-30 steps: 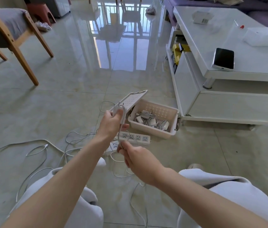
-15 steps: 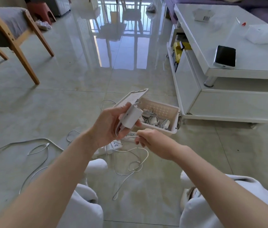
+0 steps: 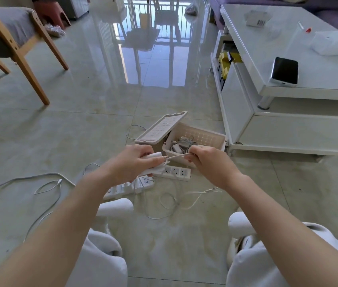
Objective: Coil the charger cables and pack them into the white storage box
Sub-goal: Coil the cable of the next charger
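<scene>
White coffee table (image 3: 267, 44) at right, black phone (image 3: 284, 71) near its front edge. Wooden chair (image 3: 22, 59) at left, red stool (image 3: 50, 9) behind it. Two power strips (image 3: 176, 172) on the floor tiles.

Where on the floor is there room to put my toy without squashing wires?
Bare floor lies between the wooden chair and the white table, beyond the storage box. More lies right of the box, before the table. Crowded: around the power strips and loose cables.
</scene>
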